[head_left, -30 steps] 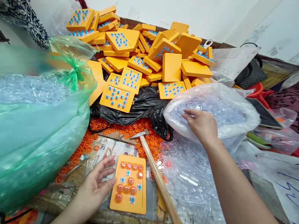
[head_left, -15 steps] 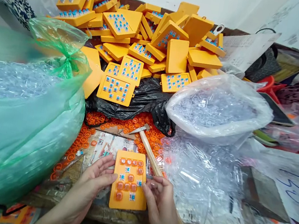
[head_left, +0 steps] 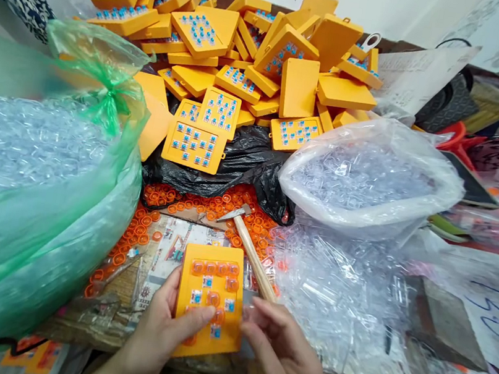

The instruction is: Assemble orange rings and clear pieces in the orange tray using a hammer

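My left hand (head_left: 162,333) grips a yellow plastic panel (head_left: 201,348) from its left side, thumb across the front. Transparent orange caps (head_left: 216,268) sit on many of the panel's positions. A few bare blue-and-white switches (head_left: 215,331) show between them, and my thumb hides part of the lower rows. Beside the panel's right edge is my right hand (head_left: 283,357), its fingers curved and slightly apart, with nothing visible in them. Whether its fingertips touch the edge is unclear. Just behind lies a hammer (head_left: 255,260) with a wooden handle.
Yellow panels with blue switches (head_left: 194,144) are heaped at the back, partly on black plastic (head_left: 249,156). Loose orange caps (head_left: 143,221) lie around the hammer. A green bag (head_left: 82,237) on the left and a white bag (head_left: 367,214) on the right hold clear pieces.
My left thumb has moved onto the panel's face, and the panel is lifted closer and slightly turned. My right hand has come off its front and shifted a little right.
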### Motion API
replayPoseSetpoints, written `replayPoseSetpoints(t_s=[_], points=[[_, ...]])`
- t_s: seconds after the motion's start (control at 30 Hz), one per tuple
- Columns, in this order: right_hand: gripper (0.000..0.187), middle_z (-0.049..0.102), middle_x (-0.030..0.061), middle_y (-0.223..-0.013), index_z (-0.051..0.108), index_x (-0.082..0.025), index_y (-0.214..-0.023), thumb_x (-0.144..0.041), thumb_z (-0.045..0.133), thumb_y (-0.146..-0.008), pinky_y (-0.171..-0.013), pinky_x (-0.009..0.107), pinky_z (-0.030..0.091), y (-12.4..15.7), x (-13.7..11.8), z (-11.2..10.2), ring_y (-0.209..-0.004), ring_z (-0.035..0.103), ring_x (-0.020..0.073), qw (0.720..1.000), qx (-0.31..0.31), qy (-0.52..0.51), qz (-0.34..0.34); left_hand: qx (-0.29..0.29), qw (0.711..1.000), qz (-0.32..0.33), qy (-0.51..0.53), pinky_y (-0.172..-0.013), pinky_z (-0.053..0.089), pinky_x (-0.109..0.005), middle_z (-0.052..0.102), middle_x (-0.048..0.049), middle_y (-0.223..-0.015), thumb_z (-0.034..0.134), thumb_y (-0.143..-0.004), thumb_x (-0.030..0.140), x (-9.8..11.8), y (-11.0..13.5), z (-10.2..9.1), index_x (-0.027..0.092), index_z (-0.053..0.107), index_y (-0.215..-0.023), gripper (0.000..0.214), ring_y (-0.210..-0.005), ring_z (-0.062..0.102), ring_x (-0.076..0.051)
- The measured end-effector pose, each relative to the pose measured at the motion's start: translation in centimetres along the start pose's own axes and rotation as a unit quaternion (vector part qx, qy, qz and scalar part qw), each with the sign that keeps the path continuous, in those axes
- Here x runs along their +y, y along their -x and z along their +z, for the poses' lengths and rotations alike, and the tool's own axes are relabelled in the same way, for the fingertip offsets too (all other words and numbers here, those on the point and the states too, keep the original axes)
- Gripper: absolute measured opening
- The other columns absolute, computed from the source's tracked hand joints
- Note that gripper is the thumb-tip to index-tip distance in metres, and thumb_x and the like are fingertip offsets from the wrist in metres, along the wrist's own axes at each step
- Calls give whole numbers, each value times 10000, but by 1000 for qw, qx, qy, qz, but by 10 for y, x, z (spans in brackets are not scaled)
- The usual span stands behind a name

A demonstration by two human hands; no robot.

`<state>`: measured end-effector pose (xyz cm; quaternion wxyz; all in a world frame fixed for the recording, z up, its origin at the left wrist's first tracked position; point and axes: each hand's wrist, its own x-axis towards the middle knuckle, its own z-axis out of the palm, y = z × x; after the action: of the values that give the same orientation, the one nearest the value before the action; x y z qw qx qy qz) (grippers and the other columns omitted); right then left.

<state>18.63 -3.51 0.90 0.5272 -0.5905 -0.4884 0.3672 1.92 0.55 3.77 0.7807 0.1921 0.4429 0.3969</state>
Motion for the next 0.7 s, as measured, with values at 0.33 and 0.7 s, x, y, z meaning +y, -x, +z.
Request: replayPoseSetpoints(t_s=[0.33,0.7], points=[[262,611,-7,-835,694,-306,-950,-178,767,-733,-621,224,537,-11,-13,13,-694,610,130,997,-20,39,-70,25,989,107,-100,-809,552,-311,729,-89,-1012,774,-697,317,-3,9,-2,171,550,-1101,485,-908,694,-258],[505,749,73,-970,683,-218,-1027,-451,850,-613,-802,364,572,-15,-24,9,-910,710,259,964,-101,-169,176,76,981,115,-140,-912,514,-343,693,-117,-1127,789,-662,330,-26,15,-2,185,552,-1164,573,-1019,655,-297]])
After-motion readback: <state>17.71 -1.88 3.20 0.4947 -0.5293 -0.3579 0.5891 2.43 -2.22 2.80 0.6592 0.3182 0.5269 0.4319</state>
